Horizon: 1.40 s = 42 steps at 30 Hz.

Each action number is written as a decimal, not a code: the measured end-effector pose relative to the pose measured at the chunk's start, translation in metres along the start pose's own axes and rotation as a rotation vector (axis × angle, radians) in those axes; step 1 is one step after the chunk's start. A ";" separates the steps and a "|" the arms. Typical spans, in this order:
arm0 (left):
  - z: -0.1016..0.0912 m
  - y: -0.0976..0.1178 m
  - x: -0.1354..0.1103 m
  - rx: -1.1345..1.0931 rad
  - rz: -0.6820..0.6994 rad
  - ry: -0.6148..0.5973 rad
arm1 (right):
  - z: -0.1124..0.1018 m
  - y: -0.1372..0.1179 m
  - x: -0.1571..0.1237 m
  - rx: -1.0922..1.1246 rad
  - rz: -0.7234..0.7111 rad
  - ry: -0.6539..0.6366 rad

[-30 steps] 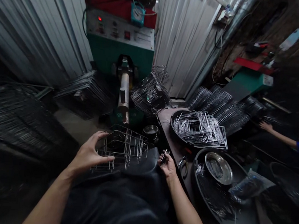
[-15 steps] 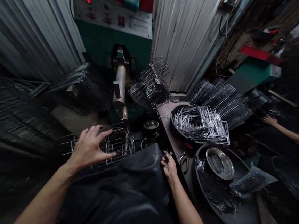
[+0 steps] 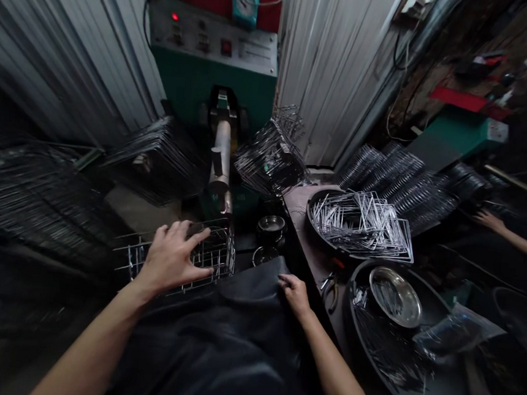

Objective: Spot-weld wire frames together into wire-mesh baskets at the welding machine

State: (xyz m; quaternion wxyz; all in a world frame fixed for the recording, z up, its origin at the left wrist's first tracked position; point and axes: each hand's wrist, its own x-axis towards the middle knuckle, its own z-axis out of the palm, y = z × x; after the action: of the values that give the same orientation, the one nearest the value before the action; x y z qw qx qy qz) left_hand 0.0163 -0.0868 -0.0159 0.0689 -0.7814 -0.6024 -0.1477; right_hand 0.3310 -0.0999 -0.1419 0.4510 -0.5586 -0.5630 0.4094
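The left hand [image 3: 168, 264] is spread wide over the wire rack [image 3: 221, 256], near the green machine [image 3: 210, 73]. The right hand [image 3: 296, 294] is curled; whether it holds anything cannot be told. The rack looks part made; many wire frames [image 3: 372, 222] lie loose.

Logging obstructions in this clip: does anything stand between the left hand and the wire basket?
Nothing visible does: the left hand lies over the wire basket, with no other object between them. Whether the palm touches it is hidden.
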 end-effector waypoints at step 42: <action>0.018 -0.035 0.024 -0.103 0.046 -0.132 | 0.116 -0.093 0.062 -0.210 -0.655 -0.449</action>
State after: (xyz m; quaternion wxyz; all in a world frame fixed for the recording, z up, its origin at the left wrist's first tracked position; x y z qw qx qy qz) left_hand -0.0088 -0.0507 -0.0283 -0.0076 -0.8054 -0.5793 -0.1251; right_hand 0.1964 -0.0365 -0.0791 0.3640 -0.2895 -0.8342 0.2965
